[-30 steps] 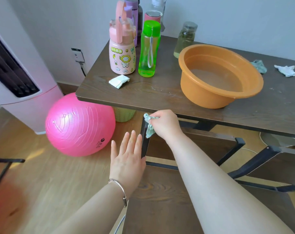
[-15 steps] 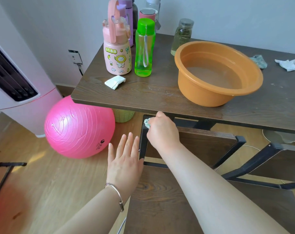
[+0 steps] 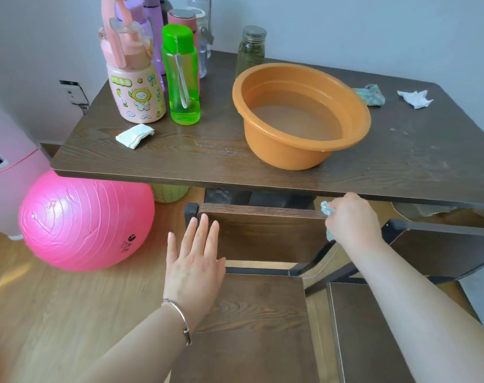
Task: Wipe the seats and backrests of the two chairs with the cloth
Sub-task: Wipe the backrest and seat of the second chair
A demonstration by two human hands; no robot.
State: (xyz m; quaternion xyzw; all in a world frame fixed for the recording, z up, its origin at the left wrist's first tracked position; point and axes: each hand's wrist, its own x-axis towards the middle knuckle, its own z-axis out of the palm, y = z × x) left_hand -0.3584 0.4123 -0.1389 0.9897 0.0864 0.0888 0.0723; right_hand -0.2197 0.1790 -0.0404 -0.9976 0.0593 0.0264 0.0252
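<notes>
your only view comes from the wide-angle camera on your head. it faces forward and down, close over the front edge of the bench [image 3: 207, 158], with the left chair [image 3: 252, 327] and right chair [image 3: 373, 341] just below you.

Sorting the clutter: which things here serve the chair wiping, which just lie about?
Job: pale green cloth, gripped by the right hand; left dark wooden chair; right dark wooden chair.
Lying about: pink exercise ball; green plastic bottle; folded white tissue.
</notes>
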